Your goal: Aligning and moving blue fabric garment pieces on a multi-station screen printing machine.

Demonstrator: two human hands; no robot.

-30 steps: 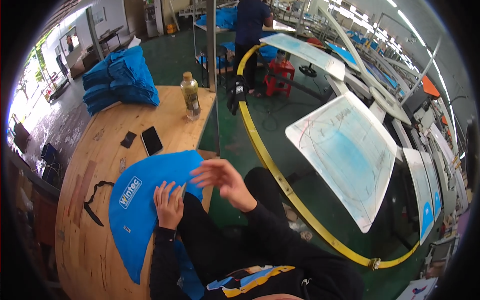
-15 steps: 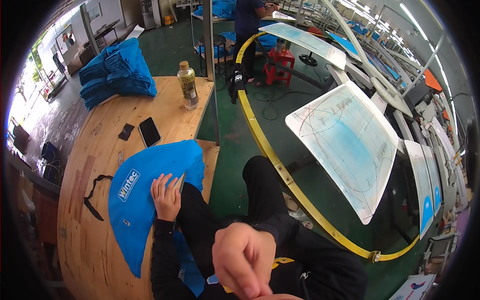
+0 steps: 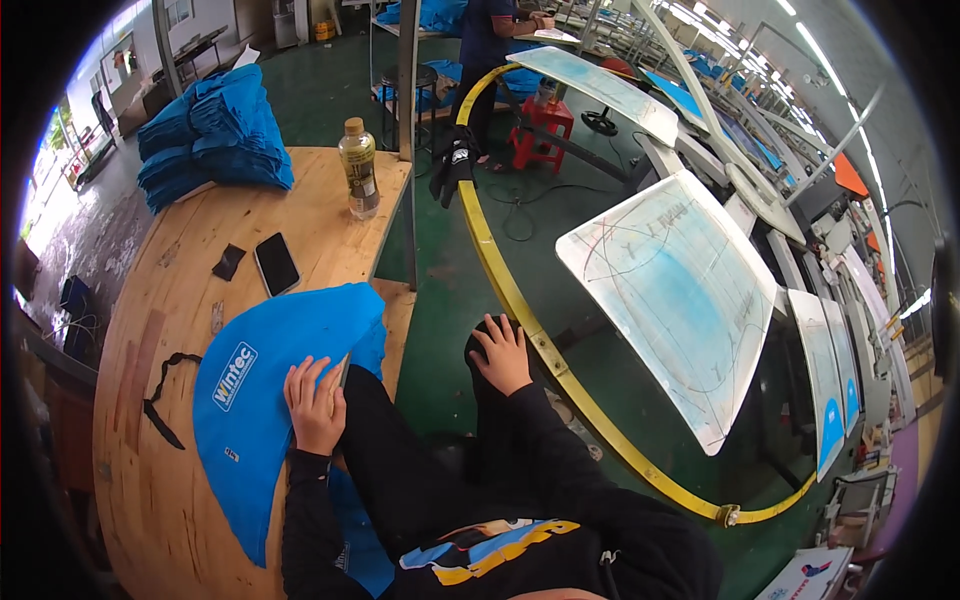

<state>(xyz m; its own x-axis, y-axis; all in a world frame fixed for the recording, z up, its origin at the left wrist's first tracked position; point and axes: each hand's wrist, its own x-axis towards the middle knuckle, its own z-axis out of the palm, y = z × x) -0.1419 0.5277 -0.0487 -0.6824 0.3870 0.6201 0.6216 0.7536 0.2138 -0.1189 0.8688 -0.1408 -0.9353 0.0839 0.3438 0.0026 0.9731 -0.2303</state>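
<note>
One blue fan-shaped cloth (image 3: 270,400) with a white label lies flat on the table (image 3: 180,300). Left hand (image 3: 315,405) flat on it, fingers spread, gripping nothing. Right hand (image 3: 503,355) open on the knee. Phone (image 3: 277,264), bottle (image 3: 359,168) of yellowish liquid, blue stack (image 3: 215,135) beyond.

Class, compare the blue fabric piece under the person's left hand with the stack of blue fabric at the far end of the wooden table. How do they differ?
The blue fabric piece is a single layer spread flat; the blue stack is many pieces piled up. The single piece shows a white printed mark; no print is visible on the stack. The left hand rests on the single piece; nothing touches the stack. Both are the same bright blue and lie on the wooden table.
</note>
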